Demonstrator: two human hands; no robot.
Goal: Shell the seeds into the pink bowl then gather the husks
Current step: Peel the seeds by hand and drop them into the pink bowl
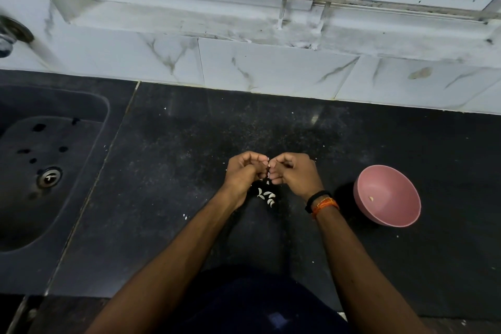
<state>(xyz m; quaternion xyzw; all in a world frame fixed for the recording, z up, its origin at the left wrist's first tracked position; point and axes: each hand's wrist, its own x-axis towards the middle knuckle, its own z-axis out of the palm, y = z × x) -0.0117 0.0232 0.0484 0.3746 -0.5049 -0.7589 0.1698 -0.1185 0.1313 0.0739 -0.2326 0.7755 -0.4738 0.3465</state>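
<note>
My left hand [242, 172] and my right hand [294, 173] meet above the dark counter, fingers curled, pinching one small white seed [269, 165] between their fingertips. Just below the hands a small heap of white seeds and husks [267, 196] lies on the counter. The pink bowl [390, 209] stands to the right of my right wrist, with a single pale kernel [371, 198] inside it.
A dark sink [40, 171] with a metal drain [49, 177] lies at the left. White husk bits [185, 216] are scattered over the black counter [189, 171]. A marble-tiled wall and window sill run along the back.
</note>
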